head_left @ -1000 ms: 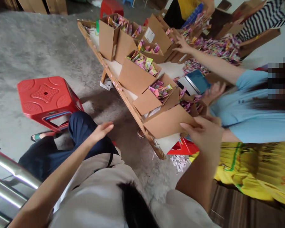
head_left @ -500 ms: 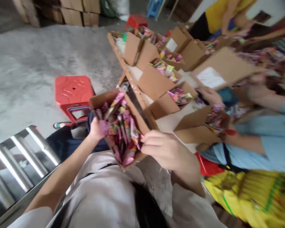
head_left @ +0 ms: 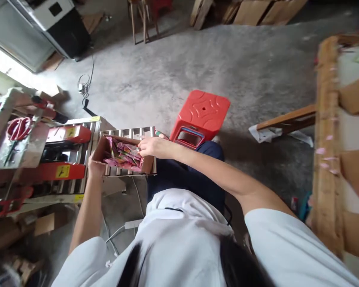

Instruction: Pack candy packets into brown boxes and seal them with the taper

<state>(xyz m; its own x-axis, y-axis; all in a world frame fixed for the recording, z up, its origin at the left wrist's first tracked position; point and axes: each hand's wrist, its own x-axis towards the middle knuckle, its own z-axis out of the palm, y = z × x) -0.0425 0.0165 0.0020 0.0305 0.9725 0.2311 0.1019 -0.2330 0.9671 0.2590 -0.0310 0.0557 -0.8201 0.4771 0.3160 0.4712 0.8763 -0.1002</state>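
Observation:
An open cardboard box point(head_left: 148, 164) is over the end of the metal roller conveyor point(head_left: 131, 132). Pink and purple candy packets point(head_left: 124, 153) fill its inside. My left hand point(head_left: 96, 165) grips the box's left end, with most of its fingers hidden behind the wall. At the opposite end, my right hand point(head_left: 155, 147) holds the far right corner, fingertips bent over the rim beside the packets. I cannot tell whether the box bottom touches the rollers.
Left of the box stands a carton-sealing machine point(head_left: 64, 171) with red and black parts. A red plastic stool point(head_left: 204, 111) is on the floor beyond my knees. On the right runs a wooden-edged table point(head_left: 326, 159) with cardboard boxes. Cables point(head_left: 85, 85) lie on the floor.
My view and body have turned left, from the packing table to the conveyor. Both hands have carried the filled box along; it is now over the rollers.

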